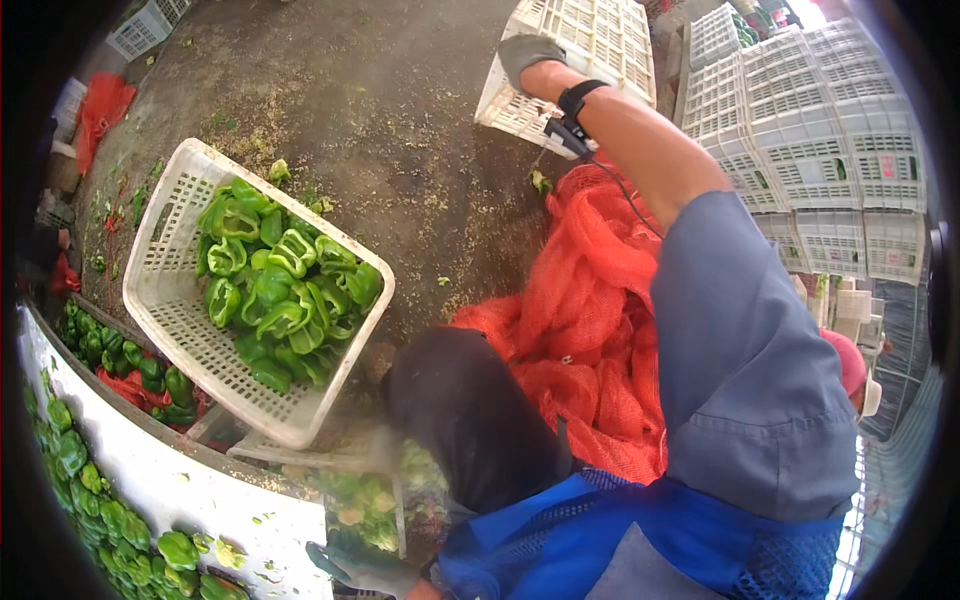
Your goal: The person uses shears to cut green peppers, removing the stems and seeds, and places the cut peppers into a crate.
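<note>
My right hand (pixel 530 60), in a grey glove, reaches far forward with its fingers closed over the rim of a white plastic crate (pixel 600 50). My left hand (pixel 365 568), also gloved, is low in view beside the edge of a white table (pixel 270 515). Its fingers are stretched out and seem to hold nothing. Left of my knee, a tilted white crate (pixel 165 255) holds cut and whole green bell peppers (pixel 285 290). Below it, another container (pixel 375 500) holds pale green pepper scraps, partly hidden by my leg.
Red mesh sacks (pixel 600 340) lie heaped beside my legs. Stacked white crates (pixel 820 130) stand at the right. Green peppers (pixel 110 520) are spread along the table at the lower left. Scraps litter the brown floor (pixel 400 150). Another red mesh bag (pixel 102 115) is at the far left.
</note>
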`<move>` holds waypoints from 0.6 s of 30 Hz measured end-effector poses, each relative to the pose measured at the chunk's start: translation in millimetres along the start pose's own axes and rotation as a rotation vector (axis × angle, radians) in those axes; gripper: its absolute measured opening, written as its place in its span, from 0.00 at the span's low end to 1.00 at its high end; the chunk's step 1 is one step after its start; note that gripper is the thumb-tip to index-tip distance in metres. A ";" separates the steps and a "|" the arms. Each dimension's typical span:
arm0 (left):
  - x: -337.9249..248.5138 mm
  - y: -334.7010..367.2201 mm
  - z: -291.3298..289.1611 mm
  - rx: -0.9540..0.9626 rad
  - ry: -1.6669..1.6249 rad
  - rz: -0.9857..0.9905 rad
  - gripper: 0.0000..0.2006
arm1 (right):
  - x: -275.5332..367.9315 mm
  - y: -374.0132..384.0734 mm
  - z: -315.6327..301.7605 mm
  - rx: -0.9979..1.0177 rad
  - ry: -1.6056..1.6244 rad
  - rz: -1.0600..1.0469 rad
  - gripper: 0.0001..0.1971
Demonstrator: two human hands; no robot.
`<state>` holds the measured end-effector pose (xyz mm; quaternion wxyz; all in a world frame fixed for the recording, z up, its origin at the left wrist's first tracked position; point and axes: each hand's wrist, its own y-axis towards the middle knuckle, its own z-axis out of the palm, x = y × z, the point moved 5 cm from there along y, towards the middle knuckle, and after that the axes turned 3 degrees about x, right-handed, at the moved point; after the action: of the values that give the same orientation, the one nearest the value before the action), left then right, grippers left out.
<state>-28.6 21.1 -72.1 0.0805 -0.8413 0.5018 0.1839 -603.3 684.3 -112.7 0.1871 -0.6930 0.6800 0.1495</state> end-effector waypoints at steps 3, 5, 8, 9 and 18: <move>2.6 -1.4 17.0 -0.006 0.066 0.089 0.24 | -79.6 -2.1 -20.1 -0.109 0.034 0.026 0.14; 35.3 -1.9 34.7 -0.016 -0.115 0.045 0.25 | -133.7 -5.7 -49.8 -0.049 0.074 0.208 0.12; 58.0 -13.0 9.6 0.015 -0.373 -0.094 0.24 | -107.9 -57.7 -88.7 -0.107 0.255 0.119 0.15; 40.0 -8.3 1.1 -0.005 -0.520 -0.164 0.25 | -105.7 -89.6 -101.3 -0.177 0.346 0.128 0.17; -28.0 4.3 14.1 0.016 -1.072 -0.380 0.28 | -19.7 -403.3 32.8 -0.050 0.995 0.480 0.12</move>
<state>-47.5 46.3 -73.9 0.3618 -0.7053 0.2322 0.5637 -199.8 719.1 -110.1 -0.2127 -0.5098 0.8214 -0.1416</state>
